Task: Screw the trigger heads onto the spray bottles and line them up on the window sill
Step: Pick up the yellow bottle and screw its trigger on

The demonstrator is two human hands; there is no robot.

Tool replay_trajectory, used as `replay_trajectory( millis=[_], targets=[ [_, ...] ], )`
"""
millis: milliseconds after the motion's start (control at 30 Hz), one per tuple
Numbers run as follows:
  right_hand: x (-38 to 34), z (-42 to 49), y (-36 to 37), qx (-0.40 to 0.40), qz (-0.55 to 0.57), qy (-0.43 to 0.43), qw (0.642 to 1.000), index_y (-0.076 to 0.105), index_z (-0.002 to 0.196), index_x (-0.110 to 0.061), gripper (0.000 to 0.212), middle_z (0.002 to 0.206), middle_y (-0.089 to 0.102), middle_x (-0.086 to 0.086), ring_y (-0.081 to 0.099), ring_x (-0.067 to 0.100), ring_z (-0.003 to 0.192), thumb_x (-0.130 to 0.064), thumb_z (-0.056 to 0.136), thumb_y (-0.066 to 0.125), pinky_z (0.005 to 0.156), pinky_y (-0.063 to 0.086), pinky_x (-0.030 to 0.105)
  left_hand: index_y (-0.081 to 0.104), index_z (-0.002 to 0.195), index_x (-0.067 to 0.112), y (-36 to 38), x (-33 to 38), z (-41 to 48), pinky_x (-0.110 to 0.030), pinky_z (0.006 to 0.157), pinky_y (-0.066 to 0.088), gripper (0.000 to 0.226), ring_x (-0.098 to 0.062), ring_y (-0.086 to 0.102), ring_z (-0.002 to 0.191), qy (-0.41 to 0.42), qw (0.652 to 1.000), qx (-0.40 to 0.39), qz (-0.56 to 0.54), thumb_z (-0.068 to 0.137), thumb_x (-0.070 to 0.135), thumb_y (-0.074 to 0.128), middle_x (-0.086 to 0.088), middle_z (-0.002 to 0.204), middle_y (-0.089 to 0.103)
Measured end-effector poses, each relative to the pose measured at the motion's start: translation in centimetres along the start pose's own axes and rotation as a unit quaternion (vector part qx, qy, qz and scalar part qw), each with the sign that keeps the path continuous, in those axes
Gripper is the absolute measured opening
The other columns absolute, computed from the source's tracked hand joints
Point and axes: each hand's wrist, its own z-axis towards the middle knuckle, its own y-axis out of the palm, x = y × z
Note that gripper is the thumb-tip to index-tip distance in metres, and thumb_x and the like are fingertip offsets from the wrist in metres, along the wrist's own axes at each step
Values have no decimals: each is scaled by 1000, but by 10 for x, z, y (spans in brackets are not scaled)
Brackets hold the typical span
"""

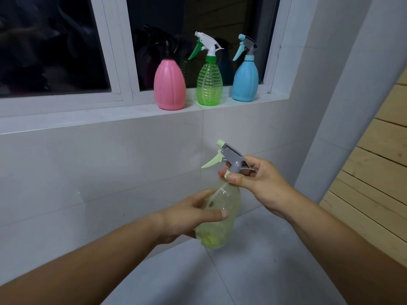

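Observation:
I hold a pale yellow translucent spray bottle [222,221] below the window sill [105,118]. My left hand [191,214] wraps around its body. My right hand [257,179] pinches the collar of its grey and light green trigger head [229,157], which sits on the bottle's neck. Three bottles stand in a row on the sill, each with a head on: a pink bottle [169,84] with a black head, a clear green bottle [209,84] with a white and green head, and a blue bottle [245,80] with a grey and light blue head.
A dark window [55,45] with a white frame rises behind the sill. White tiles cover the wall [110,172] below it. A white pillar [343,95] stands on the right, with light wooden slats [378,172] beyond it.

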Motion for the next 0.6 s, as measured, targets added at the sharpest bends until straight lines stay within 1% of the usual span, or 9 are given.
replay_trajectory(
  millis=[100, 167, 267, 333, 400, 467, 500, 533, 600],
  targets=[
    [0, -1, 3, 4, -9, -7, 1000, 68, 110, -6, 30, 98, 78, 13, 74, 19, 96, 2, 82, 72, 88, 57, 26, 65, 133, 29, 1, -3, 3, -32, 82, 63, 48, -21, 75, 115, 20, 999, 10, -36, 90, 18, 81, -8, 129, 76],
    [0, -1, 6, 12, -22, -17, 1000, 69, 105, -10, 27, 95, 78, 10, 75, 19, 93, 2, 82, 72, 87, 58, 27, 67, 130, 24, 3, -6, 7, -37, 85, 61, 54, -28, 74, 116, 31, 998, 33, -38, 80, 22, 87, -16, 127, 75],
    [0, -1, 9, 26, -30, -27, 999, 71, 99, -15, 23, 93, 79, 9, 75, 21, 90, 1, 81, 72, 86, 59, 31, 68, 127, 23, 1, -10, 11, -31, 79, 60, 56, -29, 75, 114, 44, 997, 55, -33, 76, 25, 90, -17, 124, 76],
    [-2, 1, 10, 25, -22, -24, 999, 70, 104, -14, 26, 96, 79, 9, 75, 21, 93, -1, 81, 73, 86, 58, 33, 69, 126, 25, 0, -10, 10, -26, 78, 59, 51, -26, 75, 112, 52, 997, 60, -18, 80, 23, 90, -14, 122, 77],
    [-3, 2, 11, 17, -4, -23, 1000, 65, 117, -14, 40, 104, 77, 8, 73, 19, 100, -7, 79, 77, 90, 56, 33, 68, 124, 27, -4, -7, 8, -23, 77, 57, 50, -18, 75, 103, 67, 995, 73, -4, 79, 23, 90, -9, 116, 77],
    [-5, 1, 16, 14, 15, -12, 1000, 56, 128, -20, 60, 117, 72, 7, 70, 17, 108, -23, 73, 79, 96, 53, 33, 68, 123, 26, -13, 0, 4, -14, 65, 52, 54, -12, 72, 89, 91, 990, 108, -14, 75, 28, 92, -5, 107, 76],
    [-7, 0, 21, 17, 14, -7, 1000, 51, 133, -21, 66, 124, 68, 7, 67, 14, 111, -28, 73, 77, 98, 52, 30, 68, 123, 27, -19, 5, 0, -12, 60, 50, 59, -12, 71, 86, 103, 985, 136, -22, 70, 36, 93, -5, 106, 75],
    [-8, -1, 26, 18, 6, -6, 1000, 48, 135, -19, 64, 129, 63, 8, 65, 11, 112, -28, 77, 73, 97, 52, 25, 68, 123, 29, -25, 11, -4, -13, 60, 50, 65, -15, 72, 88, 112, 979, 168, -32, 65, 44, 92, -7, 109, 75],
    [-14, -4, 43, 1, -9, -6, 1000, 48, 134, -15, 45, 134, 58, 12, 62, 3, 108, -18, 91, 61, 90, 50, 15, 68, 122, 32, -41, 25, -14, -24, 69, 55, 66, -22, 76, 96, 139, 962, 229, -53, 63, 49, 91, -9, 114, 77]
  ],
)
